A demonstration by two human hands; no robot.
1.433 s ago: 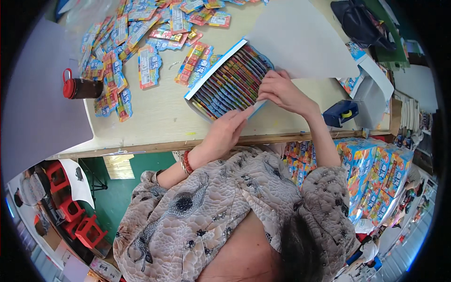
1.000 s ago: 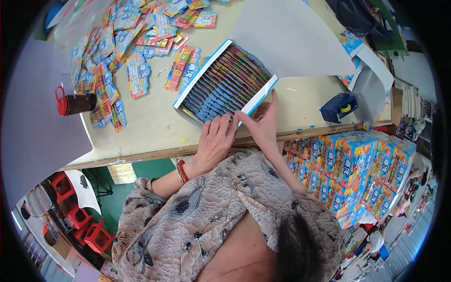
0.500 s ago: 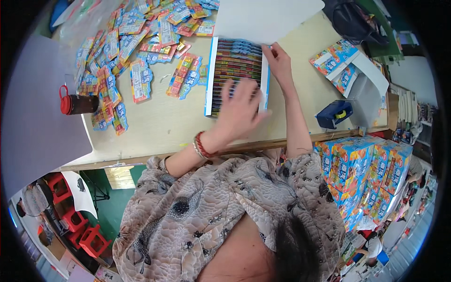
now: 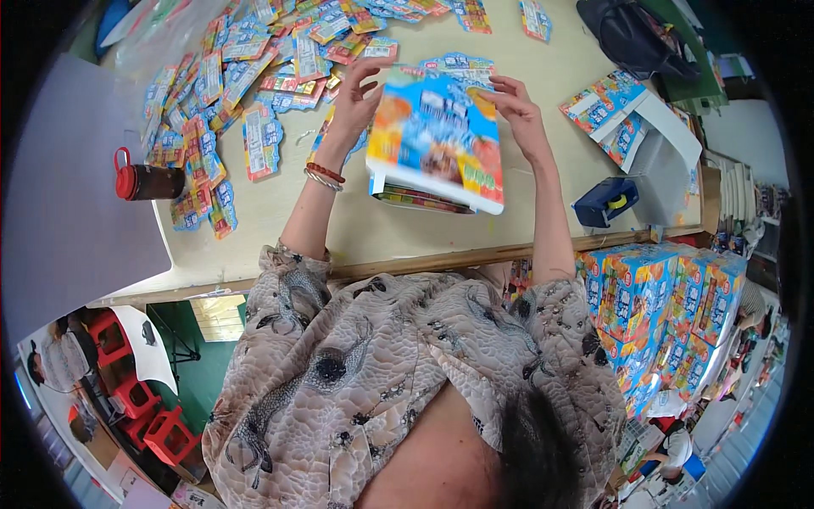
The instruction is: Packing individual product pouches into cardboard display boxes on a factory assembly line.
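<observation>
A flat colourful carton point(image 4: 437, 136), printed blue and orange, is lifted and tilted above the pale table point(image 4: 398, 233), its lid side facing me. My left hand point(image 4: 356, 97) grips its far left corner. My right hand point(image 4: 521, 114) grips its far right edge. The stacked packets inside show only as a thin strip along the carton's near edge. Many loose small colourful packets point(image 4: 246, 85) lie spread over the table's far left.
A dark jar with a red lid point(image 4: 148, 181) stands at the left edge. A blue tape dispenser point(image 4: 606, 202) and open printed cartons point(image 4: 632, 114) sit at the right. Stacked colourful boxes point(image 4: 661, 297) stand beyond the table's near right. A dark bag point(image 4: 632, 38) lies far right.
The open box of packets lay flat on the table under both hands. It has been turned, its lid closed over, and both hands now hold it up off the table.
</observation>
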